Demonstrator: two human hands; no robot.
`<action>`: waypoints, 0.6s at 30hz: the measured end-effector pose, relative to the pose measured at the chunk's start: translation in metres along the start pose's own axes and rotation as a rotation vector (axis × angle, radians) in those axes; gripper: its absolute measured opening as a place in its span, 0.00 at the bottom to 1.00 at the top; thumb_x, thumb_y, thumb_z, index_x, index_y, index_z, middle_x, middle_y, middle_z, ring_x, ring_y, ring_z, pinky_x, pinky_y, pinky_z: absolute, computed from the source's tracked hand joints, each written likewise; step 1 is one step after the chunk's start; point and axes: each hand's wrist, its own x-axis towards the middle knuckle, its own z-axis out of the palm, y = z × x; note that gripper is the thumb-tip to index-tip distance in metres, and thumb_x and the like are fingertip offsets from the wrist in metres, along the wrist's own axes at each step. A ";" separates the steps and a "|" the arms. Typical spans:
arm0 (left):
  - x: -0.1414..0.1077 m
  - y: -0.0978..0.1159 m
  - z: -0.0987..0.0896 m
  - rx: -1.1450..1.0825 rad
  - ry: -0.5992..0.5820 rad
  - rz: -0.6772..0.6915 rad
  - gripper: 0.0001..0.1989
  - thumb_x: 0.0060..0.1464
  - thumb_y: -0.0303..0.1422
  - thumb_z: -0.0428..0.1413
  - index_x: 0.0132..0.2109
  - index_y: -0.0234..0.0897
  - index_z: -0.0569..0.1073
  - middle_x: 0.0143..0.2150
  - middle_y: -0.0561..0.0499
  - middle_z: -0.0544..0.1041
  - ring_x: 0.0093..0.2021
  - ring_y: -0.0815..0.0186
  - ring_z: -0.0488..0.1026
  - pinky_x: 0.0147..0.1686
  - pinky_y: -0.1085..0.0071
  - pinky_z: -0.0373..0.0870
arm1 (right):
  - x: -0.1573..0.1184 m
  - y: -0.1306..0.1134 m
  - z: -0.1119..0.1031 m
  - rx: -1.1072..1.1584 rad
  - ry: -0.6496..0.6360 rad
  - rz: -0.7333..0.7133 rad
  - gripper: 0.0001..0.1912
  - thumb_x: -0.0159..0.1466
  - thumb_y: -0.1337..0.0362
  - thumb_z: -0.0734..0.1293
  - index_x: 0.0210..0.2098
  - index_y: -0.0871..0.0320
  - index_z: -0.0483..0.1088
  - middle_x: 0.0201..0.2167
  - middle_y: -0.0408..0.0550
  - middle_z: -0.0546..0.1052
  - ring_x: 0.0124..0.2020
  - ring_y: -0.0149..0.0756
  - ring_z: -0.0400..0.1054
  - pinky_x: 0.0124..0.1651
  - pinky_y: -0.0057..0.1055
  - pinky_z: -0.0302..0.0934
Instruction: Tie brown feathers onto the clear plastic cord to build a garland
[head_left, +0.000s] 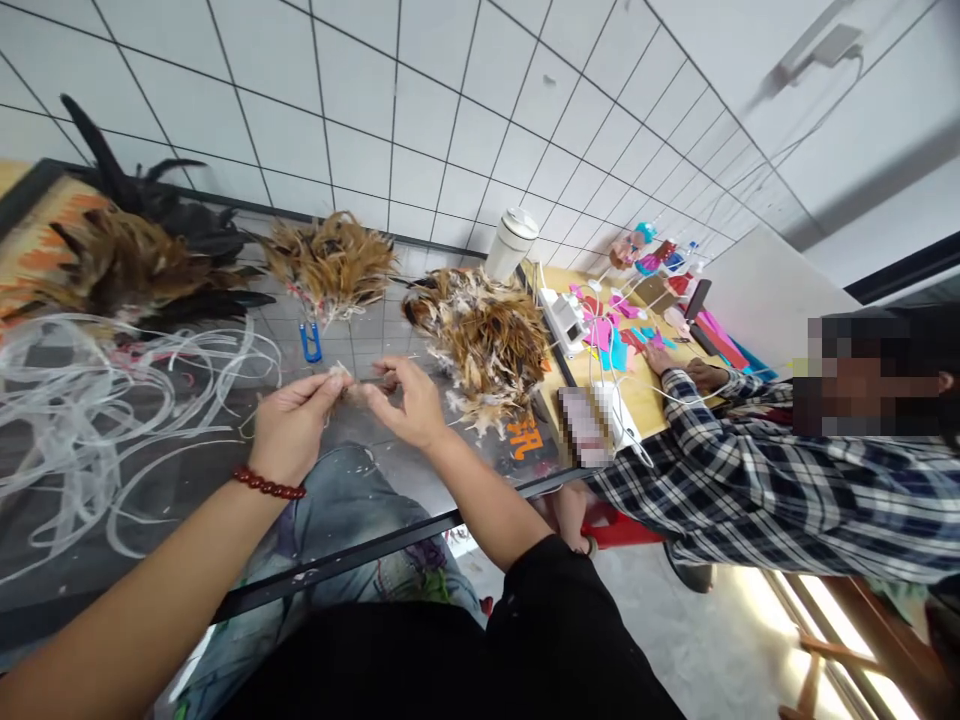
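My left hand, with a dark red bead bracelet at the wrist, is closed in a pinch on a small pale feather tuft. Close by on the right, my right hand has its thumb and fingers curved and apart, their tips near the tuft. Whether a fine thread runs between the hands is too small to tell. Just beyond them lie blue thread snips and a brown feather bundle. A larger pile of brown and white feathers rests to the right of my right hand.
Clear plastic strips tangle across the table's left side, below brown and black feathers. A white tumbler stands by the tiled wall. At right are a phone, power strip, cables, coloured pieces and a co-worker in plaid.
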 end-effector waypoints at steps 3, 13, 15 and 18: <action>-0.001 -0.004 -0.002 0.107 -0.028 0.059 0.11 0.39 0.37 0.66 0.32 0.37 0.80 0.32 0.54 0.81 0.36 0.67 0.73 0.43 0.70 0.68 | 0.000 -0.004 0.000 0.022 -0.054 -0.048 0.22 0.62 0.54 0.64 0.53 0.56 0.63 0.44 0.47 0.74 0.36 0.29 0.68 0.47 0.27 0.57; 0.002 -0.003 -0.003 0.050 -0.010 0.036 0.17 0.33 0.40 0.68 0.31 0.35 0.79 0.30 0.52 0.79 0.31 0.71 0.72 0.36 0.74 0.68 | 0.000 0.008 0.013 -0.116 -0.102 -0.113 0.17 0.68 0.56 0.57 0.47 0.57 0.72 0.42 0.46 0.77 0.46 0.27 0.69 0.47 0.25 0.55; 0.000 0.000 -0.001 0.060 0.000 0.035 0.18 0.32 0.41 0.69 0.31 0.35 0.79 0.29 0.52 0.78 0.29 0.71 0.72 0.35 0.74 0.69 | 0.000 0.008 0.012 -0.139 -0.108 -0.104 0.17 0.69 0.56 0.57 0.48 0.56 0.71 0.41 0.46 0.78 0.45 0.28 0.70 0.47 0.25 0.55; -0.003 0.003 0.003 0.109 0.007 0.062 0.18 0.32 0.42 0.68 0.31 0.36 0.79 0.30 0.51 0.78 0.29 0.71 0.72 0.33 0.74 0.69 | 0.000 0.007 0.010 -0.163 -0.124 -0.091 0.16 0.69 0.57 0.57 0.48 0.55 0.71 0.40 0.46 0.78 0.45 0.28 0.70 0.47 0.26 0.55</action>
